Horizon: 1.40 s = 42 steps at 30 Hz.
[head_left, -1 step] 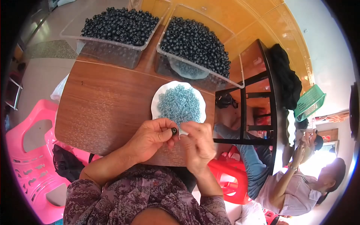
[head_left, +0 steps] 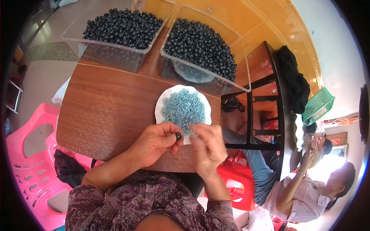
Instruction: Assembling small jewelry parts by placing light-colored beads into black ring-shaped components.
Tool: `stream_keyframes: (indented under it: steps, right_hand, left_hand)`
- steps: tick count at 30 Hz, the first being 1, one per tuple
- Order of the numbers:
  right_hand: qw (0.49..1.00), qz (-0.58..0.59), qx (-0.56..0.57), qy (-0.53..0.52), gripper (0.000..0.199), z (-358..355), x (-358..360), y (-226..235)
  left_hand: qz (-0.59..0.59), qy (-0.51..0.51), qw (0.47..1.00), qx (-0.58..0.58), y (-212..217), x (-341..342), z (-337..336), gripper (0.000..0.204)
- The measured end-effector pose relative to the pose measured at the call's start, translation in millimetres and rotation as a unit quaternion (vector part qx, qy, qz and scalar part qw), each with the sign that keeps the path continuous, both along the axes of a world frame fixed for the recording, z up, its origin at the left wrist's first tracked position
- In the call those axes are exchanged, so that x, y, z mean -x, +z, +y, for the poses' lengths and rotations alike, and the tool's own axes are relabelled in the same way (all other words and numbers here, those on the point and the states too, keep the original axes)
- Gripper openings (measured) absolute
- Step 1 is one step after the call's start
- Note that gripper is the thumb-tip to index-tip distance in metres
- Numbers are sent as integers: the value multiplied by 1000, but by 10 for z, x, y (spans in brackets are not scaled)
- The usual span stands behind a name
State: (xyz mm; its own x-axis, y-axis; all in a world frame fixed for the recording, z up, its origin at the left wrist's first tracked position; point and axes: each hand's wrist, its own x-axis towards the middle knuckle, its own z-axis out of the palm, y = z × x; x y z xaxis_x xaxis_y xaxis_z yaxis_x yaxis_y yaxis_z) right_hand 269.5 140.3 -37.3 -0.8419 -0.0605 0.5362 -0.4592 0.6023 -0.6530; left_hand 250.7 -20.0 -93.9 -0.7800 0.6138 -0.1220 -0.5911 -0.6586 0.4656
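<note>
Black bead (head_left: 178, 135) sits pinched between the thumb and fingers (head_left: 169, 141) of my left hand (head_left: 156, 143), just at the near edge of the white plate (head_left: 162, 104) heaped with small pale-blue beads (head_left: 184, 109) on the tabletop (head_left: 108, 107). My right hand (head_left: 208, 146) hovers just beside it, blurred, so I cannot tell whether its fingers grip anything. Beyond the plate stand two clear plastic tubs (head_left: 115, 54) full of black beads.

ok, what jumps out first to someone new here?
Two clear bins heaped with black beads, the left bin and right bin, at the far edge of the wooden table. Nearer, a white plate of pale blue beads; beside it the left hand pinches one black bead, right hand alongside.
</note>
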Motion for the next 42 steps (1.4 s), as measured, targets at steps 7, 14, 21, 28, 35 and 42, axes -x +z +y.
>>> stream_keyframes:
  steps: [7, 14, 21, 28, 35, 42]
  right_hand:
    - [989, -36, 123, -76, 16, 455, 1018, 439]
    - [982, -157, -105, 1, 24, 729, 2348, 285]
    - [963, -116, -245, 0, 23, 579, 2793, 139]
    - [956, -164, -239, -47, 17, 812, 2951, 85]
    - [956, -205, -201, -61, 15, 912, 2924, 186]
    - [951, -139, -277, -16, 14, 857, 2858, 80]
  left_hand:
    - [19, -42, 999, -18, -137, 137, 1, 15]
    - [17, -48, 998, -31, -203, 197, -9, 15]
    - [8, -33, 999, -22, -252, 230, -62, 16]
    - [-8, -44, 999, -24, -264, 226, -73, 16]
    - [0, -45, 999, -13, -228, 238, -68, 16]
    - [-5, -42, 999, 9, -241, 245, -58, 14]
